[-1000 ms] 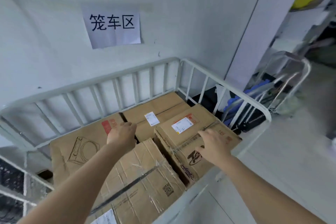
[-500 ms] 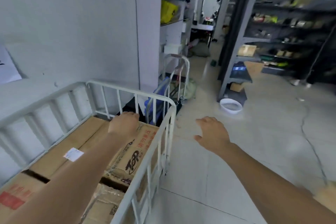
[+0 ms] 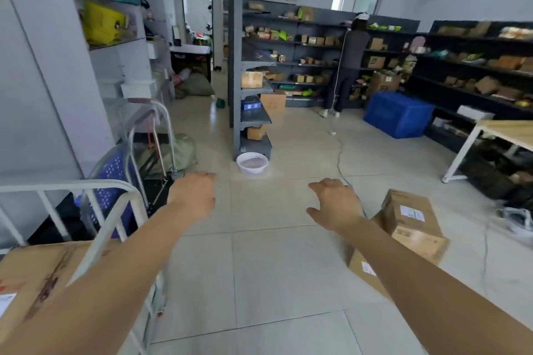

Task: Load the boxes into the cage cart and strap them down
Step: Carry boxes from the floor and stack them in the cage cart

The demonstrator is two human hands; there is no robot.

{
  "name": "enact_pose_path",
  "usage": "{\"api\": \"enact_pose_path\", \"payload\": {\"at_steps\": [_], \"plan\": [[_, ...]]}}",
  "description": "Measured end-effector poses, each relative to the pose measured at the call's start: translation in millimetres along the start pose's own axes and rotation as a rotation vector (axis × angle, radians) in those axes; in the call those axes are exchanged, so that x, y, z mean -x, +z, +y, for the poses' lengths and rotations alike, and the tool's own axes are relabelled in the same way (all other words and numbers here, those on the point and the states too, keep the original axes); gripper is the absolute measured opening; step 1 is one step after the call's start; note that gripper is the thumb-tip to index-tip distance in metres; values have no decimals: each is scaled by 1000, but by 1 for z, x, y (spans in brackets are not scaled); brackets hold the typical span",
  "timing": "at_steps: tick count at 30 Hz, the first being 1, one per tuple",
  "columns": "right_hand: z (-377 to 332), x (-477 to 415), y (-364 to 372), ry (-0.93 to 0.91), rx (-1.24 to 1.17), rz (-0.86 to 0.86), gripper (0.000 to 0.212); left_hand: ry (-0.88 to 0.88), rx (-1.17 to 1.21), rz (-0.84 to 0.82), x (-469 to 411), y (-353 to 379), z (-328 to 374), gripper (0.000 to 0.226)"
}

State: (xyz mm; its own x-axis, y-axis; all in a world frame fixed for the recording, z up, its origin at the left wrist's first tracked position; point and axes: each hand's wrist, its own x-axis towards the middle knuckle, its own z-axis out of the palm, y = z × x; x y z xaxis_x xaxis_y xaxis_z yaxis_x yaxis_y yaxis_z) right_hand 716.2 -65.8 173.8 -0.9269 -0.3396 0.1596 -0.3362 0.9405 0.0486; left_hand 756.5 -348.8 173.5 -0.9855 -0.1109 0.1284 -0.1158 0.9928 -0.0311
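Observation:
The white cage cart (image 3: 112, 225) shows only its corner at the lower left, with a cardboard box (image 3: 31, 274) inside it. Two more cardboard boxes (image 3: 409, 228) lie stacked on the floor at the right, the upper one bearing a white label. My left hand (image 3: 193, 196) hangs in the air just right of the cart rail, fingers loosely curled, holding nothing. Over the tiled floor my right hand (image 3: 334, 204) is stretched out with relaxed fingers, empty, just left of the floor boxes.
A folded trolley (image 3: 161, 138) and blue crate (image 3: 115, 179) stand behind the cart. A grey shelf unit (image 3: 248, 66) and white basin (image 3: 252, 162) are ahead. A person (image 3: 346, 66) stands at the dark shelves. A blue bin (image 3: 398, 114) and a table (image 3: 507, 132) are at the right.
My view has swung right, away from the cart toward the room. Both hands have come off the boxes in the cart and now hang empty over the floor.

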Motion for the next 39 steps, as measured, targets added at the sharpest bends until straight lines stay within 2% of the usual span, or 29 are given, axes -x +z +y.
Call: {"api": "enact_pose_path", "payload": {"at_steps": [5, 12, 20, 28, 33, 39], "plan": [[103, 9, 3, 116, 41, -8, 47, 98, -4, -26, -50, 13, 102, 42], [223, 19, 27, 325, 25, -62, 32, 254, 33, -86, -105, 37, 226, 41], [339, -3, 74, 508, 85, -153, 48, 416, 48, -119, -199, 72, 342, 41], [440, -55, 119, 664, 80, -225, 44, 548, 64, -213, -303, 121, 447, 37], [492, -86, 148, 747, 53, -287, 46, 630, 46, -276, -351, 153, 503, 27], [555, -110, 194, 801, -7, -381, 45, 647, 71, -395, -395, 202, 565, 26]]}}
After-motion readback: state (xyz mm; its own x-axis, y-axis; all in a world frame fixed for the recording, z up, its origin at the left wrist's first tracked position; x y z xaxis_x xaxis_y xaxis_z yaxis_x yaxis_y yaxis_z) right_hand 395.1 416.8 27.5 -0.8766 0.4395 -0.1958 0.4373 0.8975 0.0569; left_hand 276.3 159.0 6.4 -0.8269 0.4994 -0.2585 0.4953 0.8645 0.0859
